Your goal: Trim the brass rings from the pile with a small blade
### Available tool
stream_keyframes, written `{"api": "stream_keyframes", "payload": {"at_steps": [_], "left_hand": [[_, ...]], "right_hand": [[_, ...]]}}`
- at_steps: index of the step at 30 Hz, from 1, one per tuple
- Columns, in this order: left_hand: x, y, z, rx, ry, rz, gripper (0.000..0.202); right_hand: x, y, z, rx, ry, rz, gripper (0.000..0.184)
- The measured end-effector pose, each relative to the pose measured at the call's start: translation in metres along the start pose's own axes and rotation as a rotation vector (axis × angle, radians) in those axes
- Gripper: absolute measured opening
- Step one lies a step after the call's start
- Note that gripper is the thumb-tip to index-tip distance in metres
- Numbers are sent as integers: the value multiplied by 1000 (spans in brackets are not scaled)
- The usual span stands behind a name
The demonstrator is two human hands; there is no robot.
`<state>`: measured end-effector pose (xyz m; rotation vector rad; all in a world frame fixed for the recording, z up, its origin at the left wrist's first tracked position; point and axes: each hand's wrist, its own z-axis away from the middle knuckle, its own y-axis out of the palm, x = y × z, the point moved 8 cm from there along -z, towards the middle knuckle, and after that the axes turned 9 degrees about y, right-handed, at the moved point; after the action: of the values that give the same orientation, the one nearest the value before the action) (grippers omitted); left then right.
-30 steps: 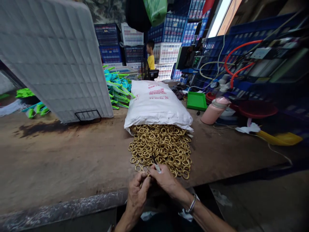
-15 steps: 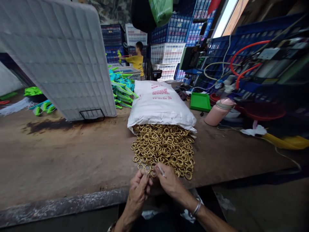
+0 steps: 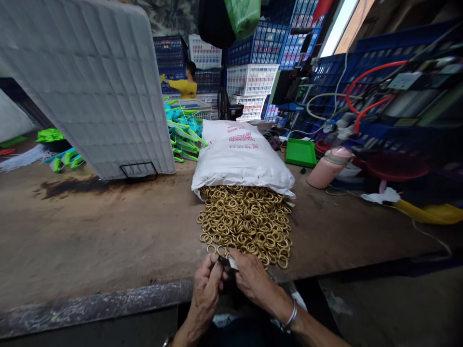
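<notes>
My left hand (image 3: 207, 282) is closed in a pinch at the front edge of a heap of brass-coloured rings (image 3: 246, 221). A small dark piece (image 3: 223, 260) lies at its thumb tip, too small to name. Close beside it, my right hand (image 3: 251, 274) is closed around a small pale flat tool (image 3: 233, 263), whose tip points toward the dark piece. Most of the tool is hidden by the fingers. The rings spill from the open mouth of a white woven sack (image 3: 240, 159) lying on the wooden table (image 3: 108, 231).
A large ribbed grey panel (image 3: 104, 91) stands at the left. Green and blue plastic pieces (image 3: 184, 135) lie behind it. To the right are a green tray (image 3: 300, 152) and a pink bottle (image 3: 329, 167). A person in yellow (image 3: 186, 87) stands near stacked crates (image 3: 251, 79).
The pale tool in my right hand has turned and now meets the dark piece at my left fingertips. In the back, the person in yellow has shifted left.
</notes>
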<state>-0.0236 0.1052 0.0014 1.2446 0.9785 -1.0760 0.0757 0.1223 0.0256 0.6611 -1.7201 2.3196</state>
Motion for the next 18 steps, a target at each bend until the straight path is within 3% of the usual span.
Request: {"api": "stream_keyframes", "payload": {"at_steps": [5, 9, 18], "left_hand": [[-23, 2, 20, 32, -25, 143, 29], [-34, -5, 16, -61, -123, 373, 30], [-19, -28, -2, -98, -141, 553, 19]], "right_hand": [[-13, -3, -4, -71, 32, 21, 25], [-23, 3, -8, -140, 68, 32, 19], [-19, 17, -7, -142, 140, 200, 24]]}}
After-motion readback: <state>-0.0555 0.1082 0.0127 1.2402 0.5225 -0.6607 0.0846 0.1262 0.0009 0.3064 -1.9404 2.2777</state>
